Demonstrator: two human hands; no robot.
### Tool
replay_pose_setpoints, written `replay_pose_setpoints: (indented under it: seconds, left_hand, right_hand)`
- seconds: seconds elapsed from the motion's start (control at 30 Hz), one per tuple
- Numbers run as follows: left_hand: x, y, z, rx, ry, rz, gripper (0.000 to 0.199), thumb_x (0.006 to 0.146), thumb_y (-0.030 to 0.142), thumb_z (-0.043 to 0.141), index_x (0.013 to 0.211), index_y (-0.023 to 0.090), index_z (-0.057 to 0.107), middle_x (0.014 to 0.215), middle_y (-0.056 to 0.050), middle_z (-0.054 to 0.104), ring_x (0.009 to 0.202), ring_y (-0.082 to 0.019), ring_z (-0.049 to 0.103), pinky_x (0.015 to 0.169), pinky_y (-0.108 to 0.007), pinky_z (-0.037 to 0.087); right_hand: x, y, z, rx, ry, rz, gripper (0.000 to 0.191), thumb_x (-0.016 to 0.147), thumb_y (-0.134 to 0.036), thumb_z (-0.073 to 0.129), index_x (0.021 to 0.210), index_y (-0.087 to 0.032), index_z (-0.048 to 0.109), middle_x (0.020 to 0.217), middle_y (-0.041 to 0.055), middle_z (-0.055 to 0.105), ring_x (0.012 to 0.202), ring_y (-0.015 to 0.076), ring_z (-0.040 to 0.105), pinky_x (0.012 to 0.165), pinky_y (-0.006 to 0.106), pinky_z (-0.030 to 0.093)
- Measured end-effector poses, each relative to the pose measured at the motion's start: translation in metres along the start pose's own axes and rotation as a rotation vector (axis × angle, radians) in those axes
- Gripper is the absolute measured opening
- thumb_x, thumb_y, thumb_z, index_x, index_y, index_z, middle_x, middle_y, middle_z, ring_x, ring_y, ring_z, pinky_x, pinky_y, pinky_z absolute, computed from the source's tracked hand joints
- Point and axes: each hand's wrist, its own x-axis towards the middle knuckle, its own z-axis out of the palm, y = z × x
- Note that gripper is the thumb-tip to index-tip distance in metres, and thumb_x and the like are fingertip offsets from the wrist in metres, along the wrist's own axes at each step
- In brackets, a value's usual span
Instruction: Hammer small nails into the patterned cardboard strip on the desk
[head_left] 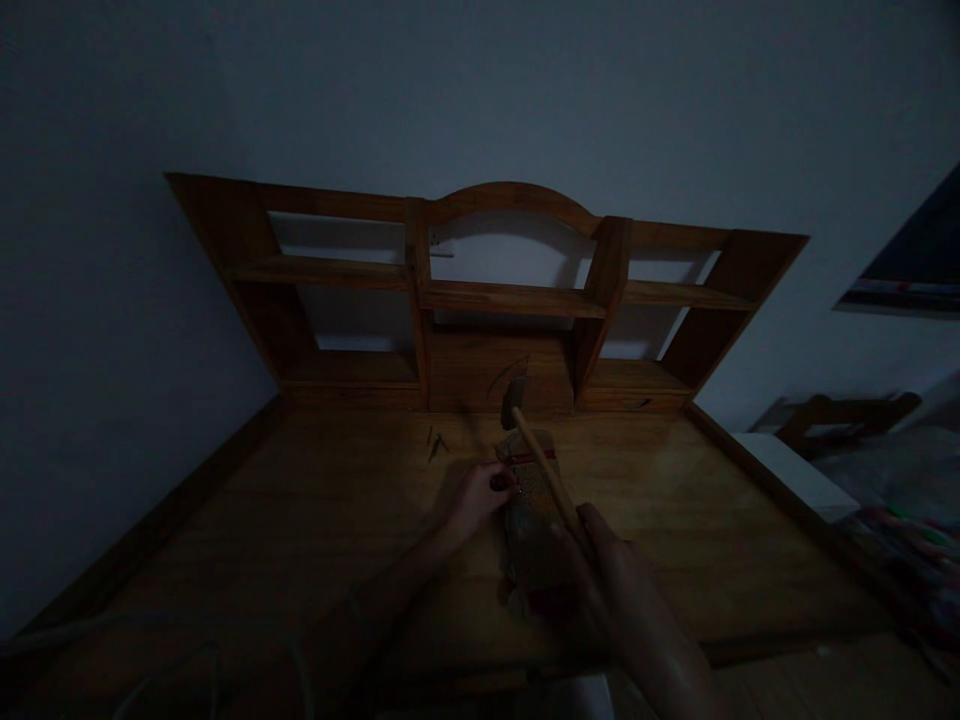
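Note:
My right hand [611, 565] is wrapped round the wooden handle of a hammer [547, 465]. The hammer's dark head is raised above the far end of a brownish block [536, 540], which has reddish bands near both ends and a speckled top. At the block's left edge my left hand [480, 495] is closed, thumb and fingers pinched together; dim light hides what is between them. Several thin nails [436, 443] lie loose on the desk, beyond and left of my left hand.
The block rests on a wooden desk [337, 510] with raised side edges. Across its back stands a wooden shelf unit [510, 300] against the wall. A chair back [855, 410] and a white surface [795, 470] are at the right. A pale cord [210, 650] crosses the lower left.

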Motion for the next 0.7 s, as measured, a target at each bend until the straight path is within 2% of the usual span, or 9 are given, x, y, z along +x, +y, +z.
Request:
replay_pose_setpoints:
  seconds: [0.13,0.3,0.37,0.5,0.7]
  left_hand:
    - [0.003,0.003,-0.009,-0.076,-0.004,-0.032,0.014,0.070,0.026,0.069,0.080,0.016,0.068,0.079,-0.005,0.071,0.075,-0.018,0.065,0.069,-0.027,0.050]
    - [0.020,0.005,-0.039,-0.172,0.128,-0.023,0.019,0.073,0.029,0.067,0.085,0.015,0.069,0.087,-0.007,0.072,0.081,-0.018,0.066,0.076,-0.030,0.051]
    - [0.028,0.005,-0.044,-0.143,0.123,-0.005,0.020,0.075,0.028,0.064,0.088,0.015,0.070,0.090,-0.006,0.072,0.083,-0.018,0.066,0.078,-0.030,0.050]
    - [0.039,0.010,-0.034,-0.007,0.071,0.065,0.017,0.072,0.025,0.067,0.085,0.014,0.072,0.087,-0.005,0.069,0.081,-0.018,0.063,0.075,-0.028,0.048]
    - [0.045,0.019,-0.022,0.137,0.126,0.125,0.011,0.073,0.026,0.068,0.074,0.017,0.072,0.076,-0.003,0.064,0.076,-0.015,0.058,0.071,-0.026,0.045]
  right_hand:
    - [0.006,-0.010,-0.007,0.019,0.020,-0.046,0.031,0.096,-0.039,0.033,0.108,-0.018,0.051,0.074,0.0092,0.068,0.066,0.0246,0.068,0.050,0.027,0.041]
    - [0.009,-0.012,-0.012,0.052,0.040,-0.061,0.026,0.096,-0.040,0.034,0.099,-0.020,0.051,0.072,0.0078,0.068,0.068,0.0251,0.068,0.054,0.028,0.041]
    - [0.011,-0.008,-0.012,0.057,0.055,-0.067,0.025,0.096,-0.040,0.034,0.098,-0.020,0.050,0.074,0.0080,0.068,0.070,0.0255,0.068,0.056,0.028,0.042]
    - [0.013,-0.001,-0.012,0.049,0.068,-0.046,0.026,0.096,-0.042,0.034,0.099,-0.020,0.049,0.073,0.0081,0.067,0.070,0.0264,0.068,0.057,0.029,0.042]
    - [0.009,0.002,-0.015,0.060,0.074,-0.028,0.028,0.096,-0.041,0.033,0.102,-0.019,0.049,0.076,0.0103,0.068,0.074,0.0267,0.068,0.060,0.030,0.043]
